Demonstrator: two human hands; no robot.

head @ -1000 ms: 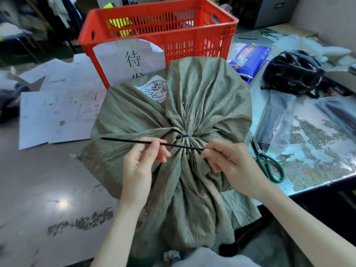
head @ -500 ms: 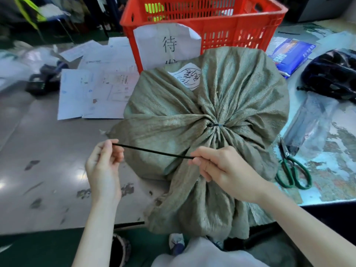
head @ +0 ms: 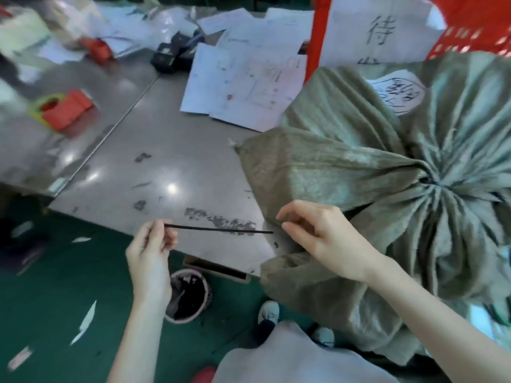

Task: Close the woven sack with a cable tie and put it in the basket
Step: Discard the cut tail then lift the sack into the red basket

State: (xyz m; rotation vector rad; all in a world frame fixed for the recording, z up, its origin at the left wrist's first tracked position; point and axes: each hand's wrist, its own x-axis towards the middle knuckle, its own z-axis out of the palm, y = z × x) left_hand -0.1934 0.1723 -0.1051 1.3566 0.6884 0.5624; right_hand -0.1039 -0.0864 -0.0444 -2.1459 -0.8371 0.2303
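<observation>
Left hand (head: 150,246) grip pinched on one end of thin black cable-tie strip (head: 218,229), held level over front edge of grey metal surface (head: 154,150). Right hand (head: 320,233) grip open, fingers curled, empty, just clear of strip's other end. Olive-green woven sack (head: 373,172), neck gathered, sits at surface's right side, against red plastic basket (head: 475,26).
</observation>
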